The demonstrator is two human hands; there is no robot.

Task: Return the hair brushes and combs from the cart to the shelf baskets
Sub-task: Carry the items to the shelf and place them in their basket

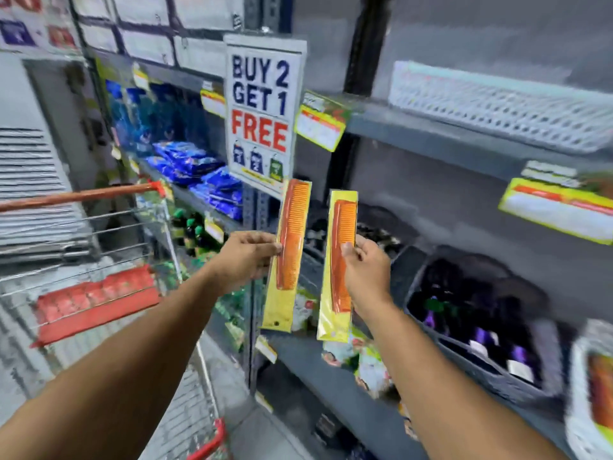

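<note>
My left hand (247,257) pinches an orange comb in a yellow packet (289,247), held upright. Beside it, my right hand (365,273) grips a second orange comb in the same kind of yellow packet (340,260), also upright. Both combs hang in front of the grey shelf unit. A dark basket (421,277) with black and purple brushes sits on the shelf to the right of my right hand. At the far right edge a white basket (583,386) holds another orange comb. The wire cart (83,234) with its red handle stands at the left.
A white perforated basket (497,104) rests on the upper shelf at the right. A "BUY 2 GET 1 FREE" sign (262,107) hangs on the shelf post above the combs. Blue packets and green bottles fill the shelves at the left. Yellow price tags line the shelf edges.
</note>
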